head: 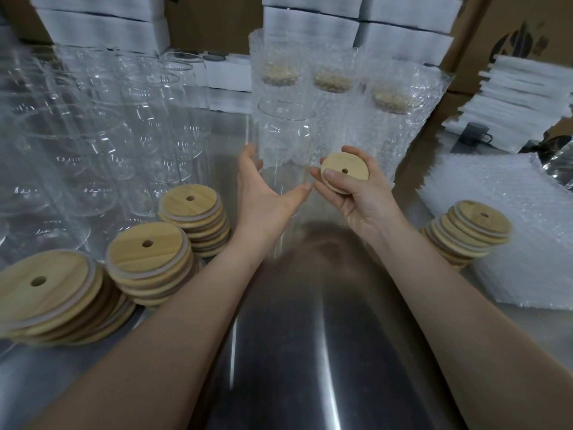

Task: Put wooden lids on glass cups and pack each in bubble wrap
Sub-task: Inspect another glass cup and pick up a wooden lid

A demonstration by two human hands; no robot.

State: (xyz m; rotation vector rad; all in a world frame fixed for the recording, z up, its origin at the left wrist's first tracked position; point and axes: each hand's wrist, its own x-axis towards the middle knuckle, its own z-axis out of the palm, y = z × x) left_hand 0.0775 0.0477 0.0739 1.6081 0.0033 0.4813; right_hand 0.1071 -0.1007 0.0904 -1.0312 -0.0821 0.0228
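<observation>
The glass cup [286,141] stands upright at the middle of the counter [310,352], its mouth open with no lid on it. The left grip [266,193] curls round its lower part, thumb on the near side and fingers behind the glass. Whether the cup's base touches the counter cannot be told, as the lower glass is blurred.

Just to the right of the cup, the right grip [356,197] pinches a wooden lid [341,172], thumb pressed on the top face and fingers curled beneath. The lid is tilted, its small centre hole facing up, and its edge is near the cup's side but apart from the rim.

Right behind the held cup stand three wrapped cups [333,88] in a row, each in bubble wrap with a wooden lid showing dimly through the top. To the left, a crowd of bare glass cups [124,119] fills the back of the counter. In front of them sit three lid stacks [148,262], each lid with a pale ring under its wood. A fourth, leaning lid pile [471,231] sits right of the right forearm, touching a thick stack of bubble wrap sheets [521,259].

White boxes [102,29] and cardboard cartons [511,26] line the back, and a dark mug [474,131] stands at the far right.
</observation>
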